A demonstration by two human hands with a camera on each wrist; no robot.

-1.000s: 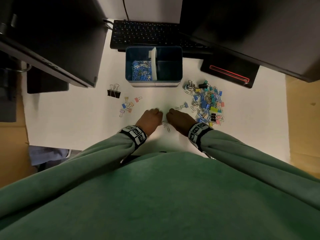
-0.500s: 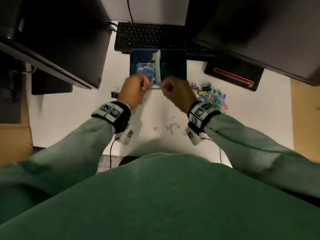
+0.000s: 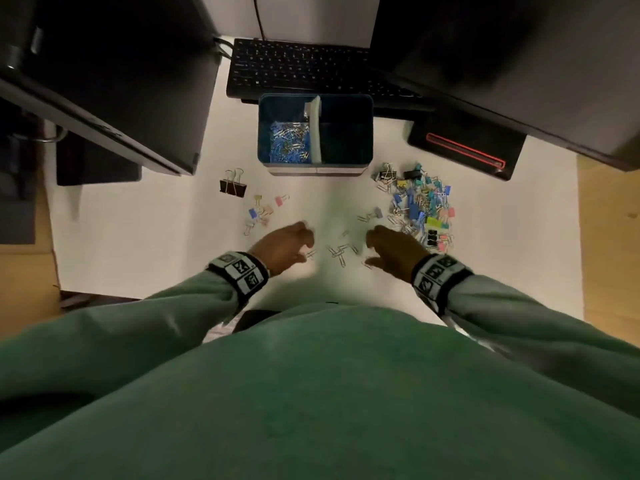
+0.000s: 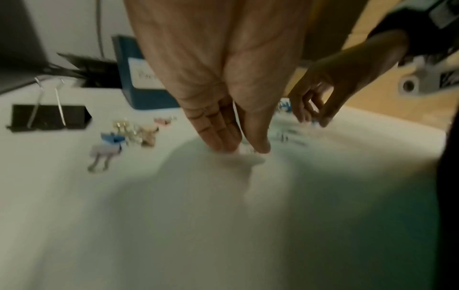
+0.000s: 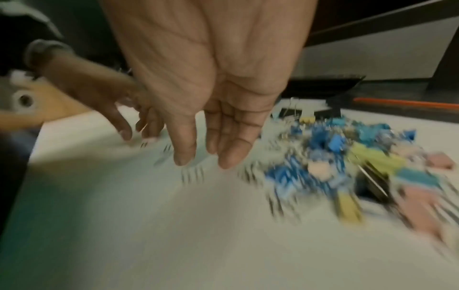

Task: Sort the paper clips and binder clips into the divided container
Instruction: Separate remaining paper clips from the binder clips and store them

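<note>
White bench (image 3: 138, 244) under dim light, green sleeves nearest. Left hand (image 3: 282, 245) is hovering with fingers relaxed and straight, tips (image 4: 223, 146) touching the bench beside a loose silver paper clip (image 3: 310, 253), holding nothing. Right hand (image 3: 393, 249) is hanging likewise, fingers loosely spread, empty. Between them, scattered silver paper clips (image 3: 339, 252) are lying flat. Best bet: sweep them together, then pinch several at once, since thin wire is hard to lift off a flat top. Further right, a mixed pile of coloured binder clips (image 3: 420, 206); further left, a few small pastel binder clips (image 3: 261, 213) and a large black binder clip (image 3: 232, 186). Farthest, the blue divided container (image 3: 315, 168): paper clips in its left compartment, right one looking empty.
</note>
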